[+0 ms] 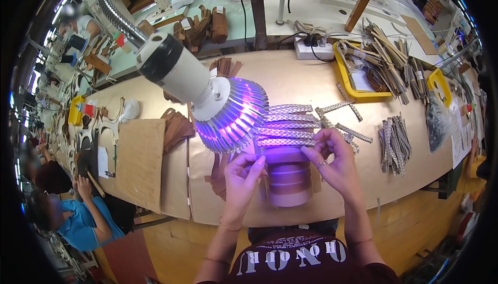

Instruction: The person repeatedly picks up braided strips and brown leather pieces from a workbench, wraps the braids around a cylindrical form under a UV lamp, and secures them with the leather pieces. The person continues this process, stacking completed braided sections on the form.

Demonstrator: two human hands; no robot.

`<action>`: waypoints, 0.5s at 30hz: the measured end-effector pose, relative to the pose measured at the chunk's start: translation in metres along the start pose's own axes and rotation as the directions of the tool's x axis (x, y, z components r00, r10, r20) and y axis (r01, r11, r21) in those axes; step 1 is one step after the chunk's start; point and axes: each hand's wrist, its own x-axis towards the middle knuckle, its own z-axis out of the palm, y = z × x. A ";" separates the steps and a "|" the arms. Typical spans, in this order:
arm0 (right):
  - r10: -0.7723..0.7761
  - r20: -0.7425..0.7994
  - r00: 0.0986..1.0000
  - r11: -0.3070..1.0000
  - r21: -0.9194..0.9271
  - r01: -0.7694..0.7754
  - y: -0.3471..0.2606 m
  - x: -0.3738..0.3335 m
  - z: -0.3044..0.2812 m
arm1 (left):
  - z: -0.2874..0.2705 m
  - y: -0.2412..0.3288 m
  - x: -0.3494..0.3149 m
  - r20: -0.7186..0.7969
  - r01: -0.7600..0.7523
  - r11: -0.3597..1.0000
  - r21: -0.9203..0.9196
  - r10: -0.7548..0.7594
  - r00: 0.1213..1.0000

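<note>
A lamp [236,113] with a finned head throws violet light over the work between my hands. Beneath it several pale braided straps [288,126] lie side by side. Nearer to me overlapping brown leather-like strips [289,188] form a stepped row. My left hand [243,175] pinches the left end of the topmost brown strip [282,155], thumb and fingers together. At that strip's other end my right hand [334,162], wearing a ring, has its thumb against the strip and its fingers curled by the braid ends. The exact contact under the fingertips is hidden.
Right of the work lie loose braided pieces [337,109] and a braided bundle [396,144]. A yellow tray [363,96] and a power strip [314,51] stand farther back. A brown board [141,162] lies left. At far left a person in blue [88,227] works.
</note>
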 end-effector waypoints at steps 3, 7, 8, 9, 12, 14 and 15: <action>-0.001 -0.034 0.999 0.999 -0.050 -0.001 0.005 0.007 0.001 | 0.004 -0.009 0.006 -0.036 -0.030 0.998 0.048 0.031 0.999; 0.025 -0.048 0.999 1.000 -0.004 -0.026 0.014 0.006 -0.001 | 0.008 -0.017 0.008 -0.074 -0.023 0.997 0.077 0.028 0.997; 0.008 -0.047 0.999 1.000 0.020 -0.008 0.017 0.005 -0.001 | 0.008 -0.018 0.010 -0.079 -0.021 0.998 0.065 0.026 0.997; 0.014 -0.055 0.998 1.000 0.010 -0.013 0.021 0.006 -0.001 | 0.008 -0.020 0.010 -0.083 -0.019 0.998 0.053 0.023 0.996; -0.057 -0.090 0.994 0.998 -0.003 0.057 0.035 0.007 0.004 | 0.007 -0.025 0.011 -0.110 -0.002 0.996 0.084 0.011 0.994; -0.126 -0.136 0.983 0.992 -0.034 0.122 0.045 0.005 0.008 | 0.008 -0.030 0.011 -0.120 -0.018 0.995 0.102 0.031 0.992; -0.127 -0.161 0.979 0.991 -0.055 0.120 0.050 0.002 0.011 | 0.008 -0.032 0.012 -0.119 -0.040 0.994 0.098 0.052 0.992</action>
